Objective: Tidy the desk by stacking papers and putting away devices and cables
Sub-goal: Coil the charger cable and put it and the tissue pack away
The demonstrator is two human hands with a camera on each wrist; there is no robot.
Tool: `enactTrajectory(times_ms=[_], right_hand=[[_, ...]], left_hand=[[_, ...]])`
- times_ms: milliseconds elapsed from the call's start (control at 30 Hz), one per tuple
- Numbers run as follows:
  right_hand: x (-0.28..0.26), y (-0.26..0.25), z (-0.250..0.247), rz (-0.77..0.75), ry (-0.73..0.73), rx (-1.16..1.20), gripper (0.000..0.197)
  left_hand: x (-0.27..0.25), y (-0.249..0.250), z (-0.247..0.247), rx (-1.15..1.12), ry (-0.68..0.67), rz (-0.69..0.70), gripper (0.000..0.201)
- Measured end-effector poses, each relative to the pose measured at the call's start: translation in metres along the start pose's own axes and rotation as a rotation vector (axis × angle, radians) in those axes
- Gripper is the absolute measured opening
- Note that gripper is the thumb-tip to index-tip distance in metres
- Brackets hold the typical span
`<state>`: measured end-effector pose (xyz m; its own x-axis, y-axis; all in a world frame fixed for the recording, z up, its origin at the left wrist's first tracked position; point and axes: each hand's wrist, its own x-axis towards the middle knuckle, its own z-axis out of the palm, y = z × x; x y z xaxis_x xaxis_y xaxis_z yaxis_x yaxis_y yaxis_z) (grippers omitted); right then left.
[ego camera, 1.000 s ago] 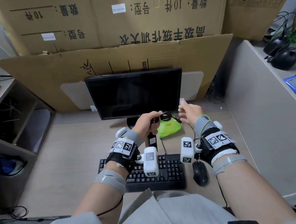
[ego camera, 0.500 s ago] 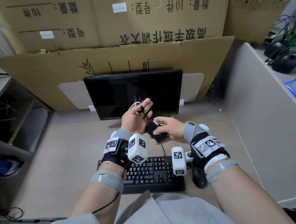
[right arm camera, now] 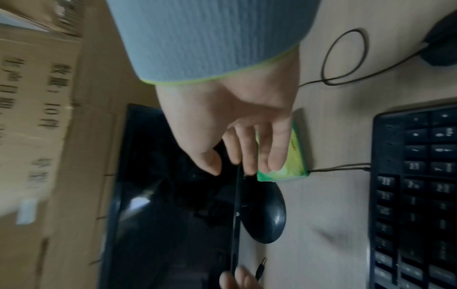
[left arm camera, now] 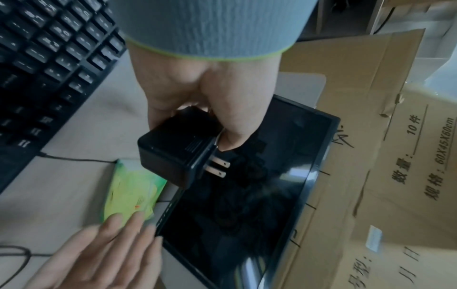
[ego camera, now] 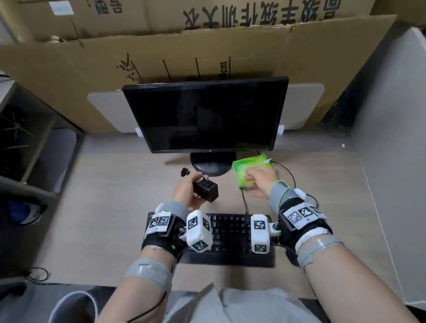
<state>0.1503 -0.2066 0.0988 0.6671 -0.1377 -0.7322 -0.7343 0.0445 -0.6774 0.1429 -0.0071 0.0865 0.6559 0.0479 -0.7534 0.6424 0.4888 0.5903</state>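
My left hand [ego camera: 196, 186] grips a black power adapter [ego camera: 206, 190] above the desk, in front of the monitor stand. In the left wrist view the thumb lies along the adapter [left arm camera: 178, 154] and its two metal prongs [left arm camera: 220, 168] point at the screen. A dark end of its cable [ego camera: 185, 172] sticks out beyond the hand. My right hand [ego camera: 255, 180] is open, with its fingers over a green tissue pack [ego camera: 251, 167] next to the stand. In the right wrist view its fingers [right arm camera: 274, 154] hang loosely above the pack [right arm camera: 295, 158].
A black keyboard [ego camera: 233, 235] lies under my wrists, and its cable runs past the green pack. The mouse [right arm camera: 440, 48] with a looped cable [right arm camera: 343, 58] sits at the right. A dark monitor [ego camera: 208, 116] stands before cardboard boxes [ego camera: 224, 49]. Shelves [ego camera: 17, 149] stand left, a grey partition [ego camera: 402, 148] right.
Both hands were raised together at the adapter and cable before the screen. The right hand has let go and moved right to the green pack; the left has lowered with the adapter.
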Motion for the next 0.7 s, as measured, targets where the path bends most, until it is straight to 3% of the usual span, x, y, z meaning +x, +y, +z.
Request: enactTrajectory(times_ms=[233, 333, 367, 433, 500, 567, 700], right_hand=[[0.112, 0.048, -0.004, 0.377, 0.03, -0.037, 0.051], [0.179, 0.091, -0.003, 0.347, 0.055, -0.16, 0.085], [0.192, 0.102, -0.002, 0.313, 0.062, -0.183, 0.085], [0.187, 0.102, 0.003, 0.236, 0.109, -0.156, 0.044], [0.149, 0.071, 0.01, 0.179, 0.218, -0.178, 0.022], [0.134, 0.061, 0.017, 0.13, 0.247, -0.174, 0.018], [0.094, 0.051, 0.041, 0.107, 0.131, 0.105, 0.011]], left_hand=[[0.019, -0.016, -0.008, -0.039, 0.116, -0.029, 0.009], [0.028, -0.02, -0.015, -0.118, 0.18, -0.041, 0.01], [0.03, -0.021, -0.018, -0.132, 0.192, -0.036, 0.011], [0.034, -0.021, -0.024, -0.119, 0.202, -0.042, 0.016], [0.036, -0.021, -0.027, -0.115, 0.214, -0.049, 0.019], [0.038, -0.021, -0.031, -0.16, 0.217, -0.028, 0.013], [0.033, -0.012, -0.042, -0.151, 0.177, -0.035, 0.008]])
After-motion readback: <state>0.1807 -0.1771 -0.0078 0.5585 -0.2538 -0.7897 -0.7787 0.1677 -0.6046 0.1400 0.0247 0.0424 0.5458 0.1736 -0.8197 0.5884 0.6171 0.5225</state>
